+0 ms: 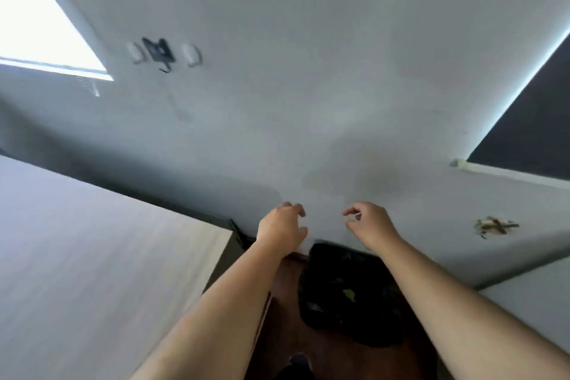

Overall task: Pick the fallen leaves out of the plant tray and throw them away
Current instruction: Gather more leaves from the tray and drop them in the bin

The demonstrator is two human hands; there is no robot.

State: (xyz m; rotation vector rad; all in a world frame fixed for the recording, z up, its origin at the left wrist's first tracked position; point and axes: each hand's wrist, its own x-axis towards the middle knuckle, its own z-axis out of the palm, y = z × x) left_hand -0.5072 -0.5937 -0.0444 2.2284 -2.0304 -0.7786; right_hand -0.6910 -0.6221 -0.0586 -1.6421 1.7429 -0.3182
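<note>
A black-lined trash bin [348, 290] stands on the dark floor against the pale wall, with several green leaves [348, 293] lying inside it. My left hand [282, 224] hovers above the bin's far left rim, fingers loosely curled and apart, nothing in it. My right hand [368, 220] hangs over the bin's far right side, thumb and forefinger close together but holding nothing that I can see. The plant tray is out of view.
A light wood cabinet top [92, 256] fills the left, its corner close to the bin. A pale surface edge [530, 296] juts in at the right. The wall carries a dark window blind [530, 120], a scuffed patch [495, 225] and a small dark fixture [159, 51].
</note>
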